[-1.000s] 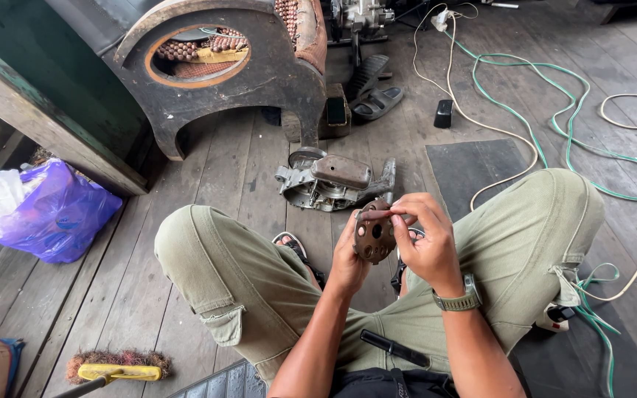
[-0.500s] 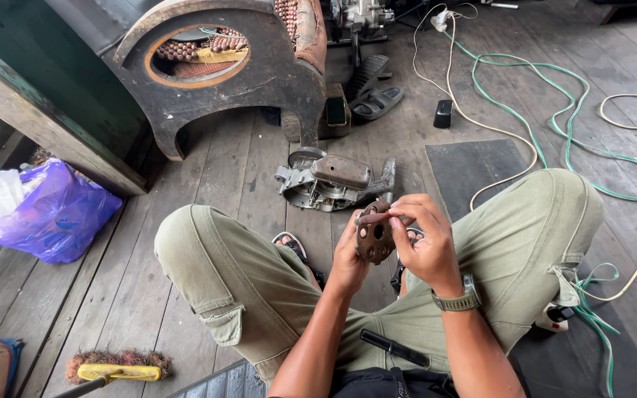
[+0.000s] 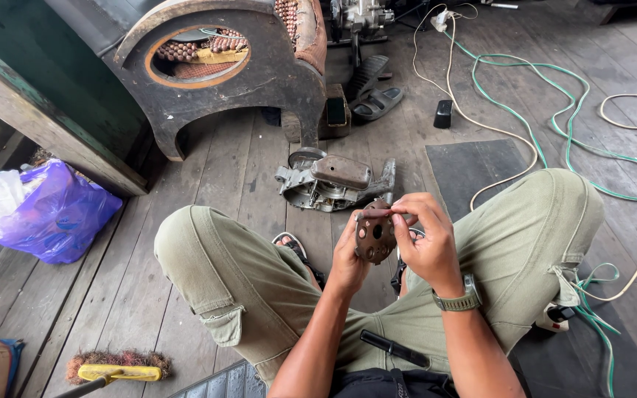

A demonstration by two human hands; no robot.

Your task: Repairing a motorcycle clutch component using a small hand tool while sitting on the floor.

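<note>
A rusty round disc (image 3: 374, 237) with holes through it sat upright between both hands, above the person's crossed legs. The left hand (image 3: 348, 259) cupped it from behind and below, fingers closed on its edge. The right hand (image 3: 425, 239) gripped the disc's right side, thumb and forefinger pinched together at its top rim. A watch (image 3: 460, 301) sat on the right wrist. A black tool (image 3: 394, 348) lay on the lap. Just beyond the disc, on the plank floor (image 3: 245, 169), lay a metal casing (image 3: 333, 183). A purple bag (image 3: 53, 214) rested far left, a brush (image 3: 116, 366) nearer the left knee.
</note>
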